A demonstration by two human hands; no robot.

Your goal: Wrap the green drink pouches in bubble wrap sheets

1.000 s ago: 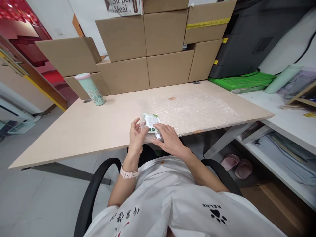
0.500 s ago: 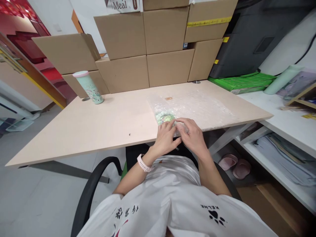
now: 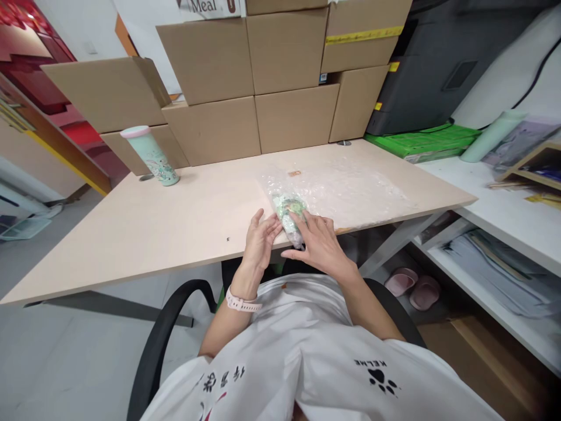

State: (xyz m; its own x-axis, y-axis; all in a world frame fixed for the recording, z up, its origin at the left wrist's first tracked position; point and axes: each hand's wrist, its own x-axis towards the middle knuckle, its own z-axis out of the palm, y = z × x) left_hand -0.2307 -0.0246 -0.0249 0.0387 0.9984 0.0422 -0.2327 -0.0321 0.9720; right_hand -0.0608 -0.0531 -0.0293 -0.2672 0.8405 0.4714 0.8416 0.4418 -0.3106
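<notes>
A sheet of clear bubble wrap (image 3: 359, 190) lies over the right half of the table. At its left front edge is a green patterned item (image 3: 289, 206), covered by a layer of the wrap; its exact kind is hard to make out. My right hand (image 3: 318, 240) lies over the wrapped item's right side with fingers spread. Beside the item on the left, my left hand (image 3: 262, 237) is turned partly palm up, fingers apart, its fingertips near or touching the wrap edge. A pink band circles my left wrist.
The wooden table (image 3: 175, 228) stretches left and right. At the back left stands a mint tumbler (image 3: 153, 158) with a pink lid. Cardboard boxes (image 3: 214, 131) are stacked along the back. To the right are a green box (image 3: 421, 143) and a white shelf (image 3: 504, 187).
My left hand has moved left off the item and turned partly palm up. My right hand has shifted slightly left and lies flatter, and more of the wrapped item shows.
</notes>
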